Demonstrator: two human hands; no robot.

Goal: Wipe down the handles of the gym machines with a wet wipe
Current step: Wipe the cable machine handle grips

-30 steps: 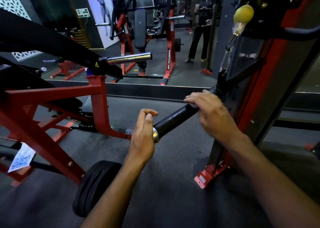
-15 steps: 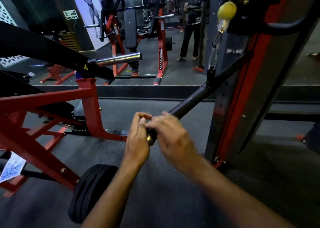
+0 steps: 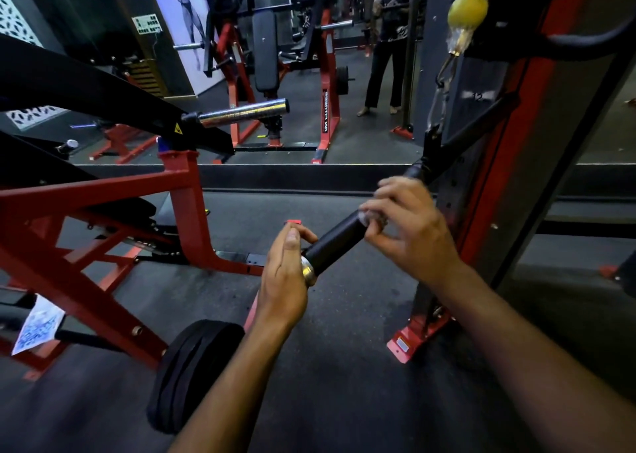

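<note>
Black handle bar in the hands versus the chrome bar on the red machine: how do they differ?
The black handle bar is matte and gripped, the left hand at its metal end cap, the right hand higher. The chrome bar is shiny, untouched and nearly level; the black one slopes up to the right. Both are round bars.

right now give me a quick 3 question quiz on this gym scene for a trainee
1. True or false: the left hand is at the metal-capped end of the black handle.
2. Which hand is curled round the handle farther up? A) left B) right C) neither
3. What lies on the floor below the left forearm?

Key: 1 true. 2 B, the right hand. 3 a black weight plate, beside the red frame.
</note>
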